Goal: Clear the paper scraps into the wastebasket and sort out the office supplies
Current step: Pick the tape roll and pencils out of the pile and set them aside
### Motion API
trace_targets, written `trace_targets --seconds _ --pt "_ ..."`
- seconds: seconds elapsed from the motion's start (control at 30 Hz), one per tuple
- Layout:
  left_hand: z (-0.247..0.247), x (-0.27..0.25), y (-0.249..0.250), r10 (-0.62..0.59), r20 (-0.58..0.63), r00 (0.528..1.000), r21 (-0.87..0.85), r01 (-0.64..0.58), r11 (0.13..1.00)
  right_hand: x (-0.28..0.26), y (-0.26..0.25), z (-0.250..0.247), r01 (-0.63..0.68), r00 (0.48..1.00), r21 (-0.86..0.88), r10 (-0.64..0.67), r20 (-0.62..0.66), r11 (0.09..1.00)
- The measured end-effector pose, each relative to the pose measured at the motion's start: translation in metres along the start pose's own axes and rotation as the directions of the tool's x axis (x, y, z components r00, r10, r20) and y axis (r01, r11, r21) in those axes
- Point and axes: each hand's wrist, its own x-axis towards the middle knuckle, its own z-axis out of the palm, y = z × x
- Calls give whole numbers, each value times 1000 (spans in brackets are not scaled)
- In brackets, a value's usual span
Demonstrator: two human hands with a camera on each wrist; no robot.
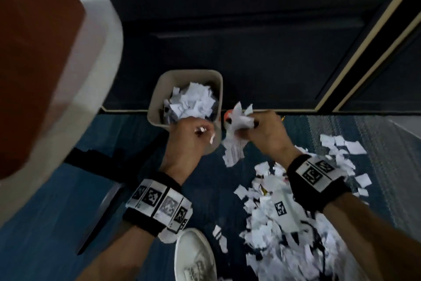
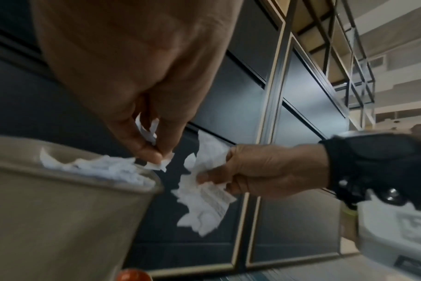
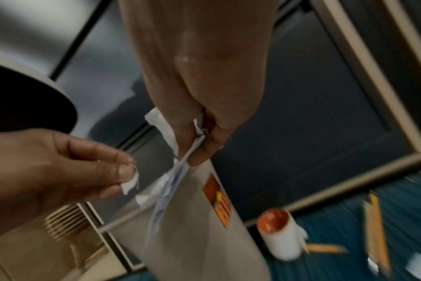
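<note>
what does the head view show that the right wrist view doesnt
Only the head view shows the pile of paper scraps on the blue carpet, the scraps already inside the wastebasket, a white shoe and both wrist bands.

Only the right wrist view shows yellow pencils lying on the carpet by the white tube with an orange cap, and an orange label on the wastebasket's wall.

Both show the left hand pinching a small scrap, the right hand gripping a bunch of scraps, the wastebasket and the dark cabinet.
</note>
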Motion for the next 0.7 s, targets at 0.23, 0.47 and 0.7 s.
trace_targets --seconds 0.23,0.47,0.7 --pt "-24 71 -11 -103 -307 946 110 143 984 79 -77 4 205 971 -47 -210 -119 978" --pt "-28 83 -17 -231 -185 955 169 263 950 109 -77 40 260 942 -232 -192 276 937" --pt "-22 81 11 -20 -240 971 195 68 978 93 -73 -38 351 923 -324 -266 279 879"
